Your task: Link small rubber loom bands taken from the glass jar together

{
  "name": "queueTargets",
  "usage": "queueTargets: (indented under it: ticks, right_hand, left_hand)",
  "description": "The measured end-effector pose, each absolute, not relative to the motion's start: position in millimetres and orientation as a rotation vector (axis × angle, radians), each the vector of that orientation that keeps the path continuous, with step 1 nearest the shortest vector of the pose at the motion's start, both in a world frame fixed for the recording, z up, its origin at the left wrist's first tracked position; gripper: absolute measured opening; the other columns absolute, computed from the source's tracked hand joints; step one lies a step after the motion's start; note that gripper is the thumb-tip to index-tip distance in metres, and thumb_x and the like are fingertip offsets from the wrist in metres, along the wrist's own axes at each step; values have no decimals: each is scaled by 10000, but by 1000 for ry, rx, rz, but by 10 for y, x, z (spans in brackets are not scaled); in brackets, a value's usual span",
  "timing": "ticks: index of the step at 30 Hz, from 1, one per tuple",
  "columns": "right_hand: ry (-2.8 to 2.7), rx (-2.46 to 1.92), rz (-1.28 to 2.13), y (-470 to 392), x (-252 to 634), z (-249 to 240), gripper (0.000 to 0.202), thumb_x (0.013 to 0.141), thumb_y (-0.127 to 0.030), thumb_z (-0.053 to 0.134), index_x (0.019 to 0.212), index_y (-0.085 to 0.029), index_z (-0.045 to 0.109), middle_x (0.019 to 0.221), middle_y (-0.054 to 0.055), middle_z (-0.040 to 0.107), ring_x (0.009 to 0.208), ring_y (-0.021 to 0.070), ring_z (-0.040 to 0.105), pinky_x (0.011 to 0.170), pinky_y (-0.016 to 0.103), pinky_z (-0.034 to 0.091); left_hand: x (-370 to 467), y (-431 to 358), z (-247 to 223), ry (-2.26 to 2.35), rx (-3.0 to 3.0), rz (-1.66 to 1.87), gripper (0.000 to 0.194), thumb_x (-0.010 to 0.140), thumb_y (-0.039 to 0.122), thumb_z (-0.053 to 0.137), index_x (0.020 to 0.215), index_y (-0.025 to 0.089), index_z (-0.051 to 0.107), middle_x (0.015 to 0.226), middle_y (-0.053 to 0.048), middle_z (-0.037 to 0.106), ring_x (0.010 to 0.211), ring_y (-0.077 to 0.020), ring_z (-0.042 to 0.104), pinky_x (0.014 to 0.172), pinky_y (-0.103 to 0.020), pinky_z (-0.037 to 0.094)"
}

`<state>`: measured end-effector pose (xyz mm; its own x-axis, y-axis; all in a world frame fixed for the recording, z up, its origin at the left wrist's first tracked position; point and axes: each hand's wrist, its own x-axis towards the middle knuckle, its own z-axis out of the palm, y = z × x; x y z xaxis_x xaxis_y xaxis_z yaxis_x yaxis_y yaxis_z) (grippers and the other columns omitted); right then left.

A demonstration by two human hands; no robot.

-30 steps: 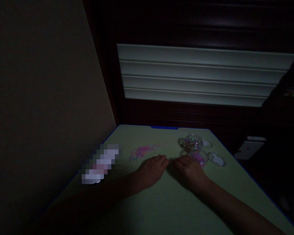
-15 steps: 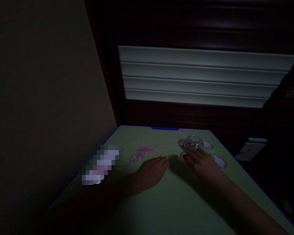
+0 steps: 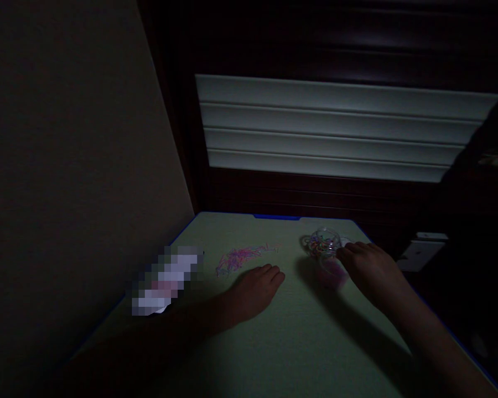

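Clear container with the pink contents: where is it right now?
In the head view, the container with pink contents is right of centre, just nearer the camera than the container of multicoloured loops and immediately left of the right hand.

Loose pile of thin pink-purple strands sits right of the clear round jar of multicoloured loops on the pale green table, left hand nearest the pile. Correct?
One error: the loose pile of thin pink-purple strands sits left of the clear round jar of multicoloured loops, as the head view shows. Left hand nearest the pile, pale green table: both right.
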<state>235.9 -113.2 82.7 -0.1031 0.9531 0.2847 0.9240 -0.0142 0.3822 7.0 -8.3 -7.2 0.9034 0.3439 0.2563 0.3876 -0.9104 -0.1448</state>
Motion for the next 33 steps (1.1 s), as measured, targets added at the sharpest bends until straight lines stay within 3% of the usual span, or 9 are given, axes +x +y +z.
queueTargets:
  ticks: [33]
  right_hand:
    - [2192,2043,794,-1100,2412,766,216,753,-62,459,856,-174,612,836,63,630,682,156,551,628,283,343]
  left_hand:
    - [73,-77,-75,-582,-2875,-310,156,829,96,399,952,168,464,886,-42,528,828,-168,487,753,-305,421]
